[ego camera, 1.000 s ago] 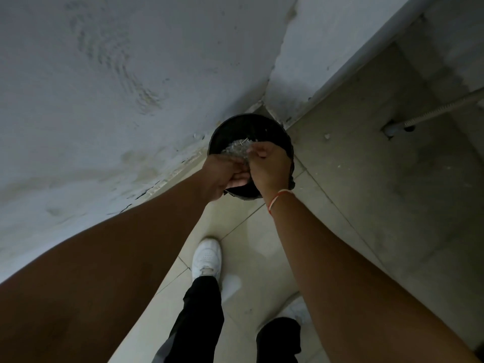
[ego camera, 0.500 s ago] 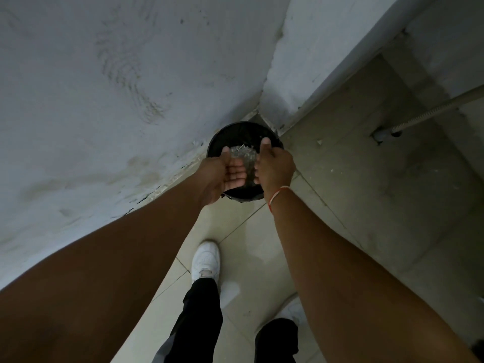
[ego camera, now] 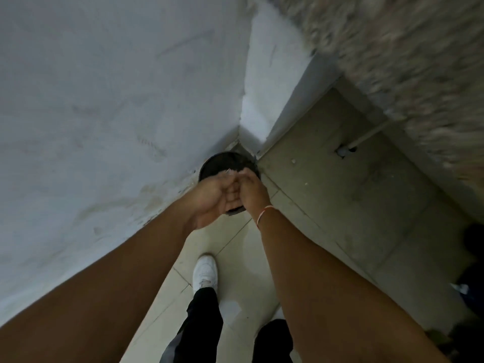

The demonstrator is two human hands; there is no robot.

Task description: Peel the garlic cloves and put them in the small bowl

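Black bin (ego camera: pixel 225 163) in far wall corner, white shoe (ego camera: pixel 205 271) near. Left hand (ego camera: pixel 212 200) and right hand (ego camera: pixel 252 190) pressed together above bin, fingers curled; grip unclear. Closer together than before, pale scraps (ego camera: pixel 230 171) mostly hidden.

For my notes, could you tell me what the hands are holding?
It cannot be told: left hand and right hand are cupped together over the black bin.

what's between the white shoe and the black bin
Bare floor tile from the white shoe towards the black bin, with both hands above it, in the head view.
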